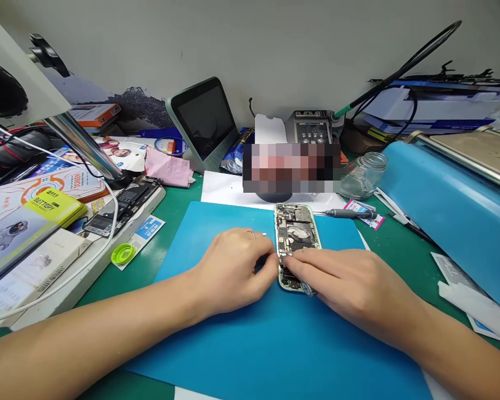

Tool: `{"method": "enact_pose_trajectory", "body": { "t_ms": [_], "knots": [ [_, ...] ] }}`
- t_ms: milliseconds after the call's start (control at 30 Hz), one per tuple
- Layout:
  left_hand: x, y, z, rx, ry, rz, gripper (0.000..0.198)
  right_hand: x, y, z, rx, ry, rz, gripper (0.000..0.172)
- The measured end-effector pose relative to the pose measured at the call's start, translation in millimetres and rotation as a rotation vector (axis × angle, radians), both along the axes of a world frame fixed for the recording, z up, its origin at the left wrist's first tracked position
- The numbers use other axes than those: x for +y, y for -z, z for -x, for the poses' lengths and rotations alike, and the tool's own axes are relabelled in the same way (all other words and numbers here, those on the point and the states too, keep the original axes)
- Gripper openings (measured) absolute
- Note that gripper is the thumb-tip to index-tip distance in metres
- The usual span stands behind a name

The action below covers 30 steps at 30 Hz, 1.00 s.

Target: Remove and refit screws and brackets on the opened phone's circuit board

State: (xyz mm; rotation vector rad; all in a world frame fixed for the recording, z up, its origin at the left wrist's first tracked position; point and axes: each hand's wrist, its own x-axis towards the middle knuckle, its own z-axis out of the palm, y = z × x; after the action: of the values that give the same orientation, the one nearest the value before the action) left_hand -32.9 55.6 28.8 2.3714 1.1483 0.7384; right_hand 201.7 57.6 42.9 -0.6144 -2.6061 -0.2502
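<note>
An opened phone (295, 230) with its circuit boards exposed lies on a blue mat (250, 328). My left hand (233, 266) rests on the mat at the phone's left edge, fingers curled and touching its side. My right hand (350, 283) covers the phone's lower end, fingers pressed together on its innards; what they pinch, if anything, is hidden. A ring sits on a left-hand finger.
A screwdriver (350, 213) lies behind the phone. A glass jar (364, 175), a small screen (204, 125) and a meter (312, 130) stand at the back. Another opened phone (125, 205), a green cap (123, 253) and boxes lie left. A blue machine (450, 211) fills the right.
</note>
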Motion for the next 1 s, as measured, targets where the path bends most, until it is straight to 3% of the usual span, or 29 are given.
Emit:
{"method": "enact_pose_trajectory", "body": {
  "t_ms": [1000],
  "knots": [
    [-0.9, -0.9, 0.1, 0.023, 0.018, 0.013, 0.023, 0.3, 2.7, 0.0, -0.007, -0.019, -0.055, 0.026]
  ]
}}
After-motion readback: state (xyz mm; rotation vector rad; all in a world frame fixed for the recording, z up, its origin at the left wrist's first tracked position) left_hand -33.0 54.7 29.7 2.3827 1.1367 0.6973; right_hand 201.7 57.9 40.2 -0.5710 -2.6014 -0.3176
